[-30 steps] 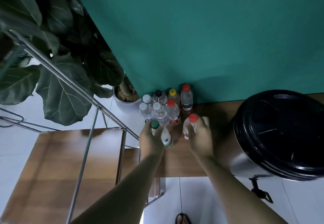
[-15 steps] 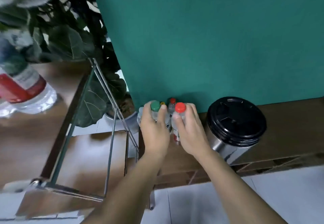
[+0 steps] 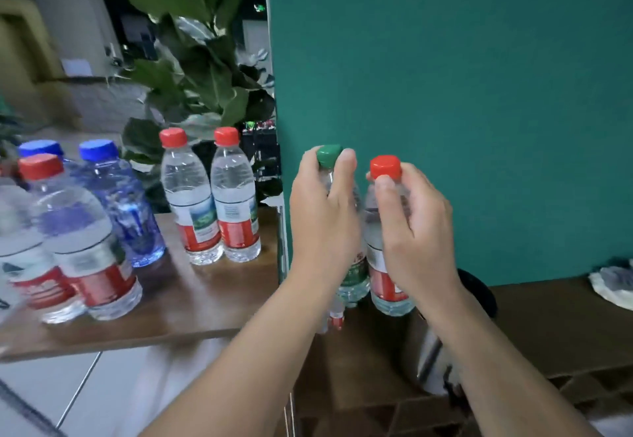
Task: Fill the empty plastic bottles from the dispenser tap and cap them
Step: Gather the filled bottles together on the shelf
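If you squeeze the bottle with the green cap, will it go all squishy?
Probably a little. The green-cap bottle looks like thin clear plastic, which usually dents. With its cap on, trapped air should make it push back. The left hand lifts it alone by the upper part, so it is likely light, though how full it is cannot be seen.

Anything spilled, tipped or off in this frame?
Nothing stands out. The left hand holds a green-capped bottle and the right hand a red-capped bottle, both upright and capped. The bottles on the side table stand upright; no spill visible.
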